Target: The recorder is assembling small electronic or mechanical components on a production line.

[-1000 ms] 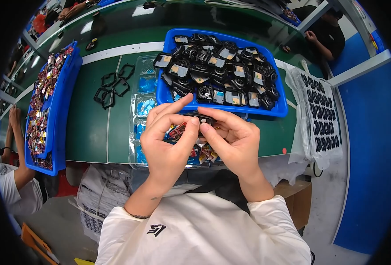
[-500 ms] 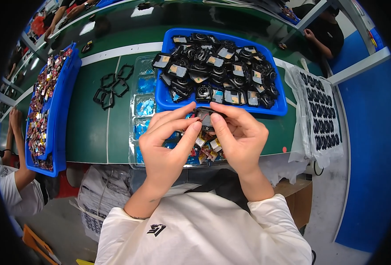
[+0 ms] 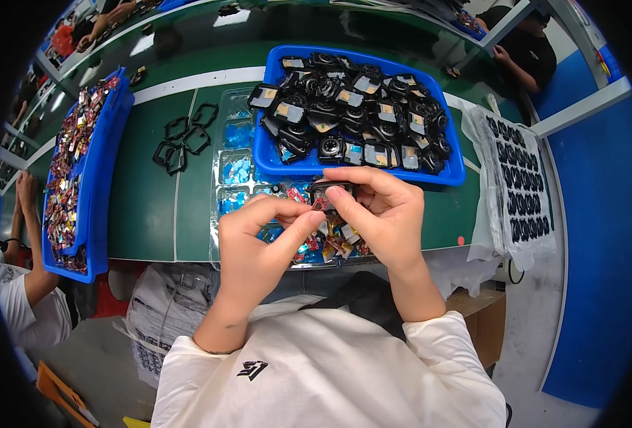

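Over the near edge of the bench, my right hand (image 3: 389, 217) grips a black watch-like housing (image 3: 321, 191), its thumb across the face and its fingers along the far rim. My left hand (image 3: 257, 232) pinches with thumb and fingertips a small reddish part (image 3: 321, 205) at the housing's near left corner. Whether this part is joined to the housing is hard to see. Just beneath, small battery packs with red and yellow bits (image 3: 339, 245) lie piled on a clear plastic tray (image 3: 216, 214). Blue film pieces (image 3: 236, 170) fill other compartments of that tray.
A blue bin (image 3: 453, 175) heaped with black watch housings stands beyond my hands. Black frames (image 3: 177, 146) lie to its left. Farther left is a blue bin (image 3: 96, 214) of small battery parts. At right, a white sheet (image 3: 483, 192) carries rows of black parts. Other people sit nearby.
My left fingers have come away from the housing's far rim and lowered to its near left corner, now pinching the reddish part. The right hand has tilted the housing and shifted slightly left.
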Tool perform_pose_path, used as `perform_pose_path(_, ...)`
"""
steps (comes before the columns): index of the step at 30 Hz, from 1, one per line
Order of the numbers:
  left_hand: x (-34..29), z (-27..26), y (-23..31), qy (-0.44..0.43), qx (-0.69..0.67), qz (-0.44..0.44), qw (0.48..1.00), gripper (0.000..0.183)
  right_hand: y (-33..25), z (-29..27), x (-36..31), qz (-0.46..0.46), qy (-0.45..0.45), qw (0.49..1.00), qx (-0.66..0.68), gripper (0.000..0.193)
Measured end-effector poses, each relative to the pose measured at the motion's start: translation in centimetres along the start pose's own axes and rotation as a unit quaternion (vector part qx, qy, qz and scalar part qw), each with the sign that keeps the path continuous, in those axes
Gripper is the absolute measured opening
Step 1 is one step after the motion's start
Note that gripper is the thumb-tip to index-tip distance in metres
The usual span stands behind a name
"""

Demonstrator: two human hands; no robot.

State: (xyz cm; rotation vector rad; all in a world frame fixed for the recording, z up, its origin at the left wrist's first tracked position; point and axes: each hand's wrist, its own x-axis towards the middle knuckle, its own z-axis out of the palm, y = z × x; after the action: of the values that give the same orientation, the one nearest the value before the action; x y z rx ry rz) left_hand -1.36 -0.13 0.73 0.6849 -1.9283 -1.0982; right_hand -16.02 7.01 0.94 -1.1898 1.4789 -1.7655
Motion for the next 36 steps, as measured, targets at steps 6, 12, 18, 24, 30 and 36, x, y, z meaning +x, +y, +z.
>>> perform_pose_path(6,-0.3,-0.3,-0.7,-0.056,-0.365,-0.169,0.914,0.010,-0.4,-0.1,-0.1,-0.018,0.003,1.000,0.000,0.017)
perform_pose_path(12,-0.1,0.1,-0.9,-0.034,-0.347,-0.174,0.921,0.007,0.4,0.2,0.3,-0.144,0.030,0.983,-0.112,0.016)
perform_pose_path(18,0.1,0.8,-0.9,0.020,-0.364,-0.141,0.920,0.017,0.1,0.3,0.5,-0.155,0.012,0.982,-0.105,0.017)
perform_pose_path(24,-0.1,0.8,-1.3,0.011,-0.226,-0.157,0.961,0.015,-0.3,0.1,-0.4,-0.080,-0.038,0.994,-0.057,0.018)
perform_pose_path(30,7.4,-3.3,-0.7,-0.012,0.077,0.023,0.997,0.019,-1.0,-2.2,0.1,-0.045,-0.017,0.996,-0.081,0.024)
perform_pose_path(36,22.3,-6.3,-10.1,0.099,0.296,-0.050,0.949,0.040,-1.1,-2.6,-0.7,-0.078,-0.007,0.985,-0.153,0.015)
